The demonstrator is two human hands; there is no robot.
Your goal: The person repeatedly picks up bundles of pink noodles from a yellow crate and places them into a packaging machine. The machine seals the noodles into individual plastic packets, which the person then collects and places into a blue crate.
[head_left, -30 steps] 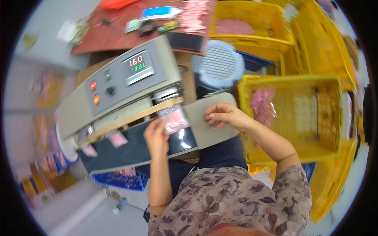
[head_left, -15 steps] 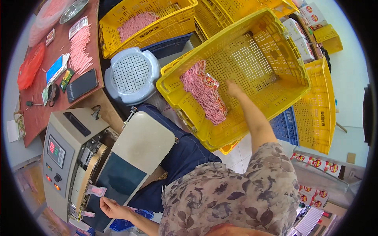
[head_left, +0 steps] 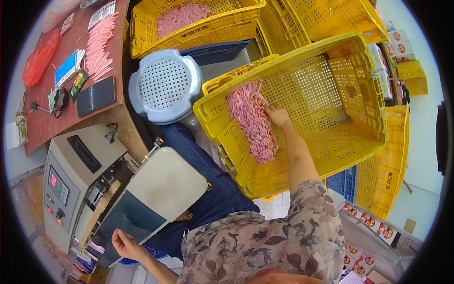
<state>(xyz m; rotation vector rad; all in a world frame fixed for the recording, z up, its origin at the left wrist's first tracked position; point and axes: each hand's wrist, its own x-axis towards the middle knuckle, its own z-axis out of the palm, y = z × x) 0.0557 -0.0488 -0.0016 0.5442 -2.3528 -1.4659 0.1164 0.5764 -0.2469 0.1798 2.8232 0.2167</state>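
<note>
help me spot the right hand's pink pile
Find the yellow crate right of the pale blue stool. Inside, at left, lies a long pink pile, the right hand at its edge. Red along one edge sets it apart from the pink heap in the crate beyond.

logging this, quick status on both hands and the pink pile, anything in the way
Left hand over dark machine bed, fingers curled, no load visible. Right hand at edge of pink pile, contact unclear. Pile inside yellow crate; no obstruction seen.
</note>
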